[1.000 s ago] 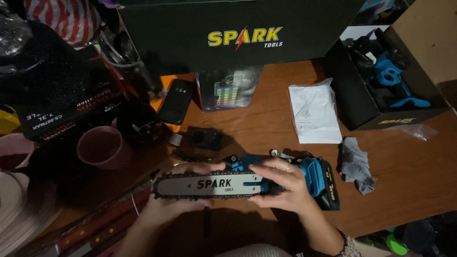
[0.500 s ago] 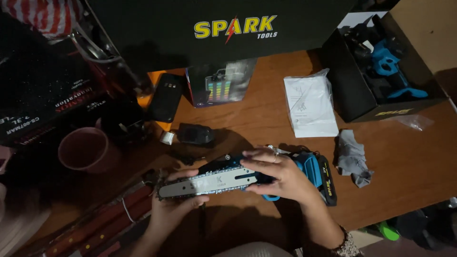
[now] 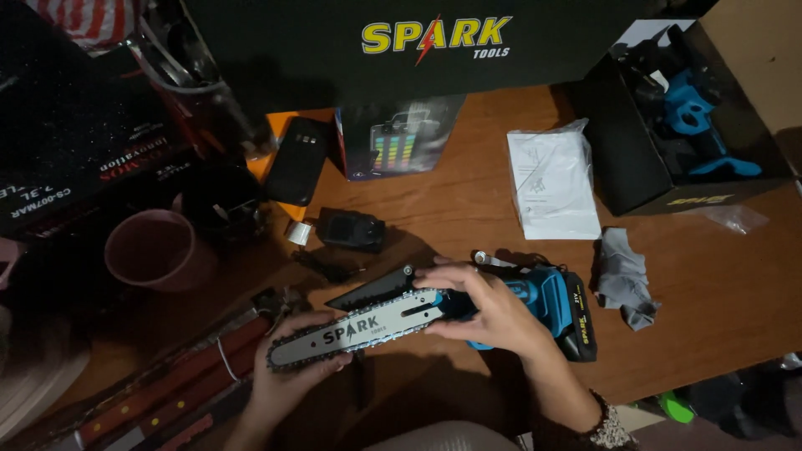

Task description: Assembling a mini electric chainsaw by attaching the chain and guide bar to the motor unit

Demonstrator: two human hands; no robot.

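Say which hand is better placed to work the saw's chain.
Probably the left hand: it cups the bar's tip, fingers by the chain. The right hand grips the saw body, steadying it.

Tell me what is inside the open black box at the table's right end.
The open black box holds blue-and-black tool parts. Anything beneath them is covered and too dark to see.

Surface: wooden table (image 3: pixel 468 192), brown, grain visible, occupying most of the view.
Light: dim overall; brightest on the upper centre and right of the table, deep shadow at left.
Rear: large dark box (image 3: pixel 401 58) standing along the far edge.
Floor: dark, visible only at the lower right corner; details unclear.
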